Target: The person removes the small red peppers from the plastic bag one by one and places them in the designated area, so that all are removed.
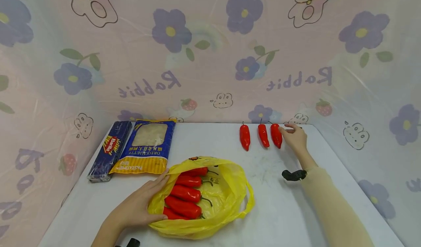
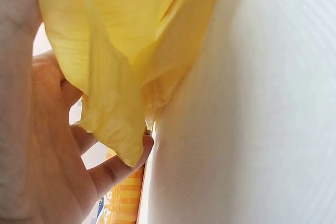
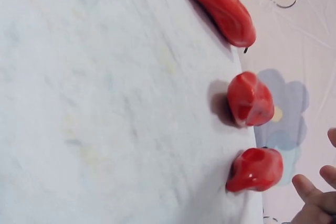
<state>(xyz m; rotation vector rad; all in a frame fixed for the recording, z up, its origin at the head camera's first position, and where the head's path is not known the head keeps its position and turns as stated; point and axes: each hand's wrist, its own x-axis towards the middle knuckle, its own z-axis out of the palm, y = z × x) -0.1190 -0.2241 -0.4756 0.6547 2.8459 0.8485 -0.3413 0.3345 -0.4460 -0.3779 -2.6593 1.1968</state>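
Note:
My left hand holds the left side of a yellow plastic bag, with its fingers and thumb spread along the rim. In the left wrist view, the bag's yellow film hangs between thumb and fingers. Several red chili peppers with dark stems lie inside the open bag. At the back right, three more form a row: a left pepper, a middle pepper and a right pepper. My right hand is just right of the last one, fingers apart and around nothing in the right wrist view.
A blue Barilla spaghetti box and a blue and yellow orecchiette bag lie side by side at the back left of the white table. A patterned curtain rises along the table's back and sides.

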